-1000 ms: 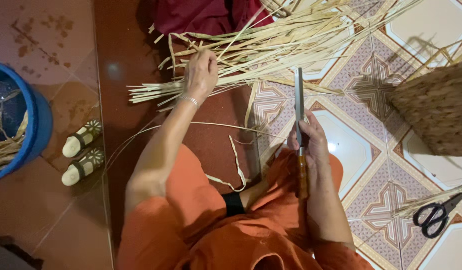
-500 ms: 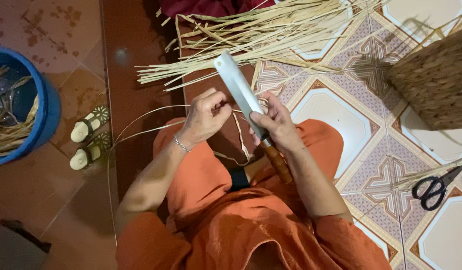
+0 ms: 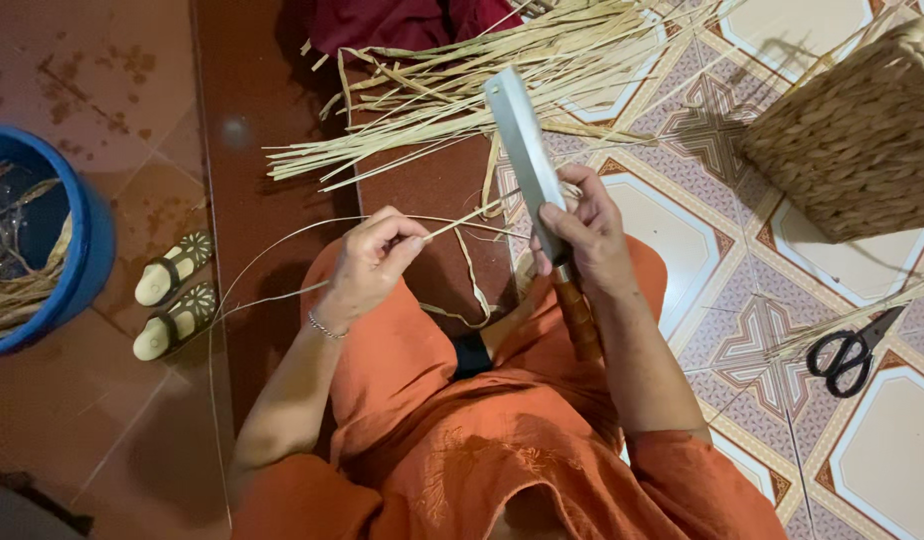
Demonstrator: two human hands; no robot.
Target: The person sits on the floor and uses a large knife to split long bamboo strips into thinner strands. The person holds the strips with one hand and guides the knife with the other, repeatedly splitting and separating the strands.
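The head camera looks straight down at a person in orange clothes sitting on a tiled floor; the right hand (image 3: 582, 225) is wrapped tight around a big knife (image 3: 527, 150), and the flat grey blade points up toward 11 o'clock while the brown handle runs down toward the lap; the left hand (image 3: 367, 270) is closed in a pinch on one thin straw strip (image 3: 452, 222); that strip runs from the pinched fingers over to the blade at 3 o'clock of the left hand, and its long tail curves away toward 8 o'clock over the floor; it looks like the strip meets the knife edge, but the exact spot is hidden by the right hand; a large pile of straw (image 3: 482, 70) lies at 12 o'clock, well apart from the hands, and it seems mostly untouched, so a lot of strips are probably left to work on; a blue bucket (image 3: 87, 250) at 9 o'clock holds some straw bits; a pair of sandals (image 3: 172, 295) sits just beside it; a woven basket (image 3: 862, 140) stands at 2 o'clock; black scissors (image 3: 847, 355) lie at 4 o'clock on the tiles.
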